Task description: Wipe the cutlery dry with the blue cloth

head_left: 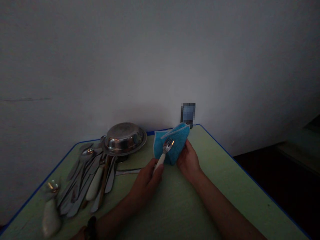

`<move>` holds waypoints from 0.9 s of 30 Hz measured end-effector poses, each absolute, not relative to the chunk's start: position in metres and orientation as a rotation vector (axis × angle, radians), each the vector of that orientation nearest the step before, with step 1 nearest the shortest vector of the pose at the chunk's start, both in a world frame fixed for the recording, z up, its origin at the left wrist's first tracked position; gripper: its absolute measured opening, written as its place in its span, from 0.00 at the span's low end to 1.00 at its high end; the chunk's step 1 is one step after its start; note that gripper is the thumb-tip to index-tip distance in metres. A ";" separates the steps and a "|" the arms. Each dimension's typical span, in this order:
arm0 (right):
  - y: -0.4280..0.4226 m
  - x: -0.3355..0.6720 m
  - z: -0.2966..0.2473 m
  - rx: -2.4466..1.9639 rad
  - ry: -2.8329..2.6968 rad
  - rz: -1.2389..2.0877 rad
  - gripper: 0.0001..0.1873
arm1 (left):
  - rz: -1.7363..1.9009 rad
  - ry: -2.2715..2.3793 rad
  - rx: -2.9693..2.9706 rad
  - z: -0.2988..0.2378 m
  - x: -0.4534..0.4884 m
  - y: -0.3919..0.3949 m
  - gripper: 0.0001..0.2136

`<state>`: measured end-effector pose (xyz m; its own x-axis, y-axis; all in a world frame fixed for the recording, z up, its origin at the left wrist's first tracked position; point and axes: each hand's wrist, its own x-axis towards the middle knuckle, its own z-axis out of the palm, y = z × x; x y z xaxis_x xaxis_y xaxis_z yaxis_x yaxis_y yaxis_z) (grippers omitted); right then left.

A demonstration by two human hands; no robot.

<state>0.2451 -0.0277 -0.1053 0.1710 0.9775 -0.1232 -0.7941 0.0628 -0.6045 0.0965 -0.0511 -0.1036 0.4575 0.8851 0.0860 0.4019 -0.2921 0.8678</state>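
Note:
My left hand (147,178) is closed around the pale handle of a fork (165,149), whose metal tines point up and away from me. Behind the fork, a blue cloth (178,141) with white edging is held up by my right hand (189,161). The fork's head lies in front of the cloth, and I cannot tell whether the two touch. The right fingers are partly hidden behind the cloth. Left of my hands lies a pile of cutlery (85,180) with spoons, forks and knives, one with a thick white handle.
An upturned metal bowl (126,138) rests at the back left beside the cutlery. Far left is another white-handled utensil (51,213). A phone-like device (188,114) leans on the wall at the back. The green table (225,193) has a blue edge.

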 end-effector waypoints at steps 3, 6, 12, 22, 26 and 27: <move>-0.027 0.244 -0.111 -0.701 -0.494 1.324 0.08 | 0.732 1.064 1.911 -0.105 0.095 -0.051 0.11; -0.027 0.245 -0.116 -0.753 -0.659 1.270 0.15 | 0.725 1.050 1.948 -0.107 0.094 -0.051 0.10; -0.030 0.253 -0.115 -0.894 -0.933 1.171 0.15 | 0.675 1.052 1.973 -0.107 0.095 -0.052 0.10; -0.032 0.256 -0.113 -1.250 -1.184 0.740 0.13 | 0.646 1.025 1.873 -0.105 0.096 -0.053 0.10; -0.032 0.258 -0.113 -1.333 -1.207 0.673 0.14 | 0.647 1.010 1.831 -0.106 0.096 -0.052 0.11; -0.031 0.259 -0.113 -1.318 -1.200 0.707 0.14 | 0.651 1.012 1.822 -0.106 0.096 -0.052 0.11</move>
<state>0.2587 -0.0313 -0.1133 0.2934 0.9229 0.2493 0.2295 0.1851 -0.9556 0.0963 -0.0523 -0.1059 0.5215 0.8531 0.0127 0.3657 -0.2370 0.9001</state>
